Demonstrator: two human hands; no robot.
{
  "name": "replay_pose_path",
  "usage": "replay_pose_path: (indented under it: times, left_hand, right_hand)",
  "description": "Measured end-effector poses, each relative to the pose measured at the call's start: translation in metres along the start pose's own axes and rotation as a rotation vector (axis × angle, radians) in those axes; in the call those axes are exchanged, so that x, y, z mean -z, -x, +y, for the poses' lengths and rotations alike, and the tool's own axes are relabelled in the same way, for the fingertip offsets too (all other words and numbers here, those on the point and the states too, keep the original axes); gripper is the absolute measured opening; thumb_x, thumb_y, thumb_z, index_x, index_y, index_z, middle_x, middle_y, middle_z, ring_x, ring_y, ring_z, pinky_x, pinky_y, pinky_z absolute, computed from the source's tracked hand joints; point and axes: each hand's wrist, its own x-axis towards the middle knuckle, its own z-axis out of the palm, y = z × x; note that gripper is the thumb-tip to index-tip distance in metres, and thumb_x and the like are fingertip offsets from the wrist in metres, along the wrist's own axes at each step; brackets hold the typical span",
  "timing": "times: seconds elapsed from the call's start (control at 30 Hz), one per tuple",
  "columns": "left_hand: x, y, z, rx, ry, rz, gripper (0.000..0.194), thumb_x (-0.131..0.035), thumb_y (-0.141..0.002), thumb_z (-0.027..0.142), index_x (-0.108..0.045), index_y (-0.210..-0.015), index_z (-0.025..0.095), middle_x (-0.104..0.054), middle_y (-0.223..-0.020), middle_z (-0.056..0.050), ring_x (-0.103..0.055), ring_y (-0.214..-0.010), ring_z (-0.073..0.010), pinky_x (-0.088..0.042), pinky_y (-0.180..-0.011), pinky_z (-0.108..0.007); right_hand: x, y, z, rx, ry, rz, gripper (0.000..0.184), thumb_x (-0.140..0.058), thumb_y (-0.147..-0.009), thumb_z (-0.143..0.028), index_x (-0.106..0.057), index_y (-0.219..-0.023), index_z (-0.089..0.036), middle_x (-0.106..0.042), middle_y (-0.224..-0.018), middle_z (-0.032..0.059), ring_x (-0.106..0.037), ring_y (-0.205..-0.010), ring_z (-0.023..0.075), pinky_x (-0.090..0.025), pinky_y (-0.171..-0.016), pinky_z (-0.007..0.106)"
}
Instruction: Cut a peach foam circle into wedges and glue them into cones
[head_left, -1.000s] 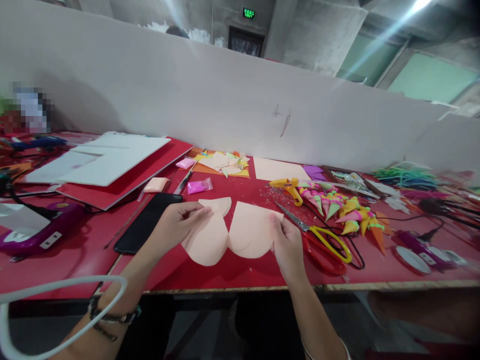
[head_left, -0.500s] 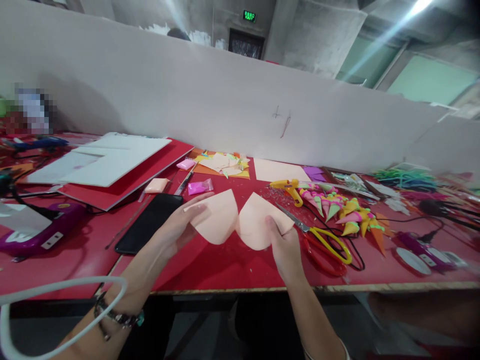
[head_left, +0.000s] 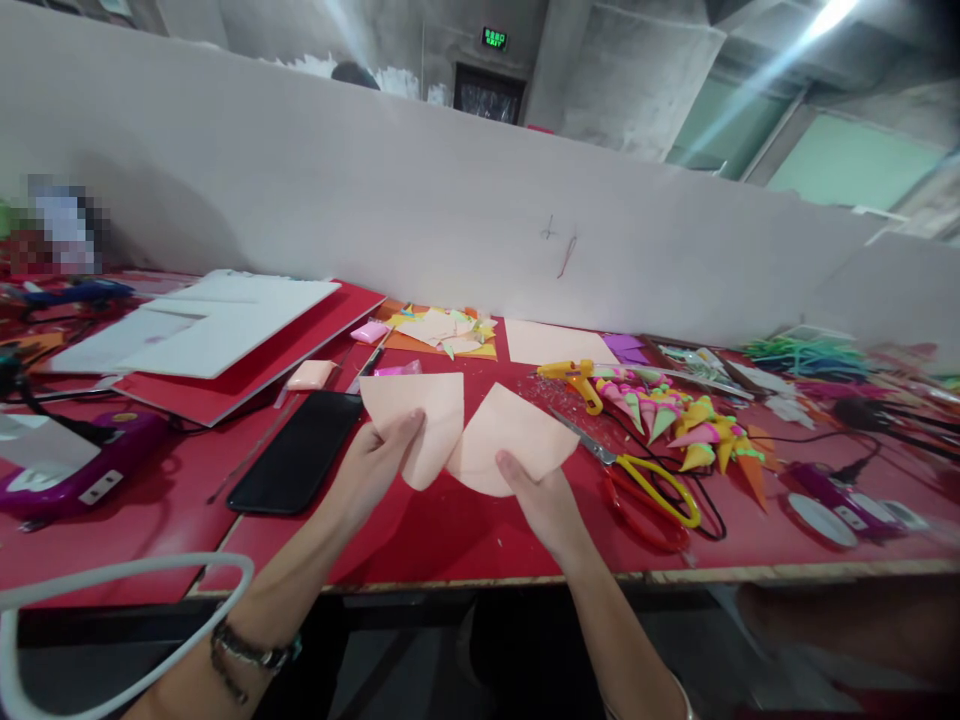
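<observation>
My left hand (head_left: 379,455) pinches a peach, fan-shaped paper piece (head_left: 441,405), thumb on the face turned to me. A similar peach paper piece (head_left: 517,420) is gripped in my right hand (head_left: 546,505), thumb flat across its lower part. Both pieces are held up over the red tabletop (head_left: 435,545), their inner edges meeting or slightly overlapping; which lies in front I cannot tell. Right of my right hand lie scissors (head_left: 660,490) with yellow and red handles. A black phone (head_left: 296,455) rests left of my left hand.
Beyond the hands lie a yellow glue gun (head_left: 574,378), small colored cones (head_left: 701,435), paper scraps (head_left: 446,330) and a peach sheet (head_left: 555,343). White boards (head_left: 247,310) are stacked at left. Purple power strips (head_left: 112,465) flank both sides. A grey partition (head_left: 420,210) stands behind.
The left paper piece has turned so its straight edge is on top, and my left thumb now lies over its face. The right piece has moved left and tilted, closer to the left one.
</observation>
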Motion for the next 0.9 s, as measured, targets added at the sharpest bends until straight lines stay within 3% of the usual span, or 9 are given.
replay_pose_path:
  times: [0.1, 0.23, 0.5, 0.73, 0.83, 0.9]
  left_hand:
    - [0.005, -0.003, -0.001, -0.019, -0.045, 0.064, 0.038, -0.054, -0.07, 0.05, -0.058, -0.066, 0.012, -0.057, -0.057, -0.001, -0.053, -0.057, -0.0144, -0.041, -0.05, -0.021]
    - [0.007, -0.003, 0.001, -0.043, -0.12, 0.135, 0.037, -0.055, -0.069, 0.048, -0.056, -0.059, 0.012, -0.049, -0.047, 0.002, -0.045, -0.045, -0.0107, -0.033, -0.041, -0.019]
    - [0.006, -0.002, 0.004, -0.084, -0.208, 0.163, 0.037, -0.053, -0.07, 0.046, -0.05, -0.052, 0.014, -0.042, -0.043, 0.004, -0.038, -0.042, -0.008, -0.028, -0.039, -0.019]
    - [0.022, -0.014, -0.002, -0.159, -0.007, 0.318, 0.033, -0.057, -0.067, 0.047, -0.05, -0.053, 0.017, -0.046, -0.046, 0.005, -0.045, -0.047, -0.0099, -0.036, -0.045, -0.02]
    - [0.025, -0.016, -0.001, -0.159, -0.08, 0.336, 0.035, -0.053, -0.071, 0.046, -0.046, -0.051, 0.019, -0.041, -0.042, 0.006, -0.039, -0.041, -0.0089, -0.032, -0.041, -0.02]
    - [0.021, -0.013, 0.002, -0.161, -0.155, 0.286, 0.037, -0.049, -0.076, 0.044, -0.044, -0.05, 0.018, -0.04, -0.041, 0.005, -0.038, -0.04, -0.0086, -0.029, -0.039, -0.02]
  right_hand:
    - [0.002, -0.001, -0.001, -0.039, 0.069, -0.035, 0.034, -0.051, -0.076, -0.042, -0.059, -0.062, -0.012, -0.058, -0.052, 0.0033, -0.056, -0.052, 0.015, -0.042, -0.049, 0.024]
    - [0.004, -0.001, -0.002, -0.007, 0.052, -0.032, 0.041, -0.045, -0.08, -0.042, -0.05, -0.05, -0.015, -0.05, -0.045, -0.0005, -0.049, -0.045, 0.0106, -0.037, -0.047, 0.021]
    - [0.002, 0.0, -0.002, -0.016, -0.012, -0.022, 0.042, -0.046, -0.079, -0.042, -0.048, -0.048, -0.015, -0.047, -0.043, -0.0018, -0.045, -0.042, 0.009, -0.034, -0.046, 0.021]
    - [0.01, -0.005, 0.003, -0.031, -0.174, 0.148, 0.041, -0.047, -0.079, -0.043, -0.043, -0.048, -0.017, -0.043, -0.042, -0.0042, -0.041, -0.042, 0.0077, -0.033, -0.046, 0.02]
    - [0.011, -0.005, 0.004, -0.038, -0.162, 0.118, 0.04, -0.047, -0.079, -0.042, -0.043, -0.049, -0.016, -0.043, -0.042, -0.0044, -0.041, -0.042, 0.0075, -0.033, -0.046, 0.02]
    - [0.01, -0.004, 0.003, -0.05, -0.13, 0.085, 0.039, -0.048, -0.078, -0.042, -0.045, -0.05, -0.016, -0.044, -0.043, -0.0039, -0.043, -0.043, 0.0079, -0.034, -0.046, 0.02]
